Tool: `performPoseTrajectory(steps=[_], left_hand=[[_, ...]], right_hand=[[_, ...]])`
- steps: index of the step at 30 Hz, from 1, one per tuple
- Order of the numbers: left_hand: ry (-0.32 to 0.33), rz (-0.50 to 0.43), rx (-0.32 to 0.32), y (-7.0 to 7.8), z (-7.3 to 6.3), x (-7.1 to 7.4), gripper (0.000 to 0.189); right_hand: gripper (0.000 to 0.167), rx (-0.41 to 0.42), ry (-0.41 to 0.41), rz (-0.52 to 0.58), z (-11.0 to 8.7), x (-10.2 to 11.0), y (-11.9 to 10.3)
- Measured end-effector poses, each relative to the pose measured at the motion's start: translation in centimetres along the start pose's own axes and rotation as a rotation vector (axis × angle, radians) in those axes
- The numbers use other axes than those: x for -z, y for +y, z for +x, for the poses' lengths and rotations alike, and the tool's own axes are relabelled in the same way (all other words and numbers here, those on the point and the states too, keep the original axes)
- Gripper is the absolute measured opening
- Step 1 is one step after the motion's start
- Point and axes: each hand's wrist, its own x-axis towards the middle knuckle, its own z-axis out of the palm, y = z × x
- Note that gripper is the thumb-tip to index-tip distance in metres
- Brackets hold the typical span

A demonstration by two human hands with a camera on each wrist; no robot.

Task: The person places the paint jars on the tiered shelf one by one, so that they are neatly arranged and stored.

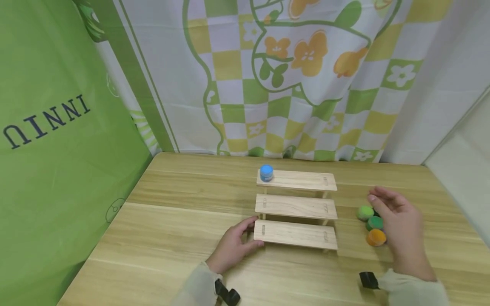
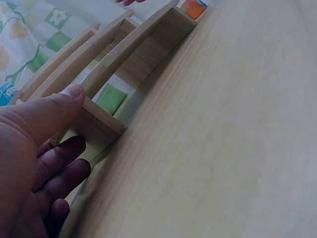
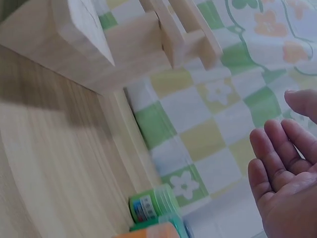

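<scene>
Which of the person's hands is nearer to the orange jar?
Right. The right hand is just beside the orange jar; the left hand is across the wooden stand, at its lowest shelf's left end.

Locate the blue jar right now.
In the head view, the blue jar stands on the left end of the wooden stand's rearmost step, with the patterned curtain behind it.

Left hand [image 2: 25, 153] at nine o'clock holds the near end of a three-tier wooden rack [image 2: 126, 52], thumb on its edge, fingers bent below; the rack stretches toward twelve, an orange jar [image 2: 193, 8] showing past its far end; blue jar [image 2: 7, 93] at ten, patterned curtain [image 2: 34, 39] behind, table [image 2: 223, 124] from one to six
</scene>
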Motion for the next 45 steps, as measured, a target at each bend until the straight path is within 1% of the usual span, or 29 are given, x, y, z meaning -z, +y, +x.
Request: performPoseTrajectory(steps=[2, 7, 11, 13, 16, 18, 20, 23, 24, 28, 31, 34, 38, 43, 45], left_hand=[[-0.001, -0.002, 0.002, 0.0, 0.0, 0.0, 0.073], [-0.007, -0.013, 0.011, 0.1, 0.1, 0.0, 0.072], [-0.003, -0.019, 0.020, 0.1, 0.1, 0.0, 0.072], [-0.003, -0.018, 0.021, 0.2, 0.1, 0.0, 0.072], [-0.001, -0.012, 0.018, 0.2, 0.1, 0.1, 0.072], [0.000, -0.008, 0.014, 0.2, 0.1, 0.2, 0.072], [-0.001, -0.008, 0.013, 0.2, 0.0, 0.2, 0.073], [-0.001, -0.008, 0.010, 0.3, 0.0, 0.3, 0.073], [-0.001, -0.011, 0.009, 0.3, 0.0, 0.3, 0.073], [0.001, -0.010, 0.008, 0.2, 0.0, 0.3, 0.074], [0.001, -0.014, 0.012, 0.2, 0.0, 0.3, 0.074], [-0.001, -0.020, 0.015, 0.0, 0.0, 0.2, 0.074], [-0.004, -0.024, 0.013, -0.1, 0.1, 0.1, 0.074], [-0.006, -0.022, 0.008, -0.1, 0.1, 0.1, 0.074], [-0.006, -0.022, 0.008, -0.1, 0.0, 0.1, 0.074]], right_hand=[[0.033, -0.007, 0.010, 0.014, 0.2, 0.5, 0.1], [0.035, -0.012, 0.042, -0.062, 0.7, 1.7, 0.4], [0.034, -0.031, 0.085, -0.066, 1.1, 2.5, 0.6], [0.032, -0.059, 0.101, -0.057, 1.2, 2.9, 0.7], [0.028, -0.104, 0.108, -0.015, 1.3, 3.5, 0.9], [0.026, -0.136, 0.109, 0.054, 1.3, 3.9, 1.2], [0.025, -0.153, 0.117, 0.118, 1.5, 4.3, 1.5], [0.022, -0.167, 0.140, 0.170, 1.7, 5.0, 2.1], [0.022, -0.171, 0.147, 0.182, 1.8, 5.2, 2.3], [0.021, -0.197, 0.176, 0.172, 2.1, 6.0, 3.0], [0.023, -0.219, 0.193, 0.134, 2.2, 6.4, 3.6], [0.029, -0.237, 0.195, 0.120, 2.4, 6.8, 4.4], [0.038, -0.264, 0.198, 0.054, 2.5, 7.3, 5.3], [0.055, -0.323, 0.200, -0.128, 2.6, 8.0, 6.2], [0.063, -0.340, 0.181, -0.219, 2.6, 8.4, 6.5]])
